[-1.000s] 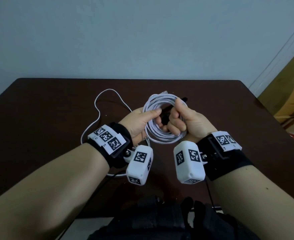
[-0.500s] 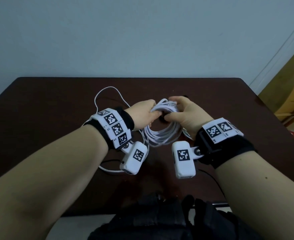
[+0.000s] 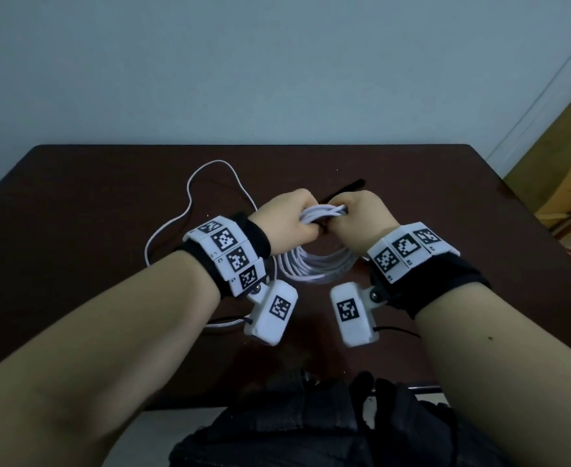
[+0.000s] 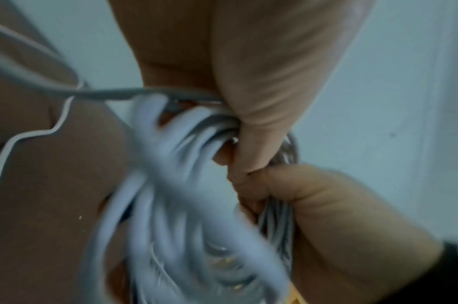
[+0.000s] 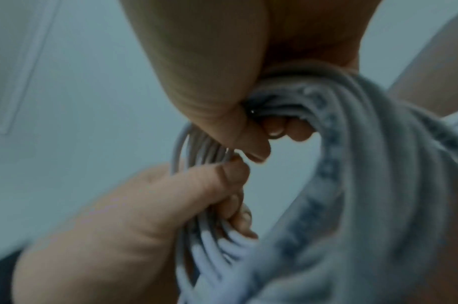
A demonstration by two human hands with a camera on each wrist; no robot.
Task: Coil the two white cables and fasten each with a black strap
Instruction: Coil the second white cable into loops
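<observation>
Both the left hand (image 3: 289,219) and right hand (image 3: 361,217) grip the top of the coiled white round cable (image 3: 314,264); the thin black strap (image 3: 343,190) juts away beyond the right hand's knuckles.

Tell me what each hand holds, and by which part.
Both hands grip the coiled white cable at the top of its loops: left hand on the left side, right hand beside it. A black strap pokes out behind the right hand's fingers.

Both forearms are bare, each wrist wrapped in a black band (image 3: 445,281) carrying a row of white blocks printed with black square-pattern markers (image 3: 230,252), with a white boxy camera housing (image 3: 272,315) bolted beneath and trailing a thin black lead.
</observation>
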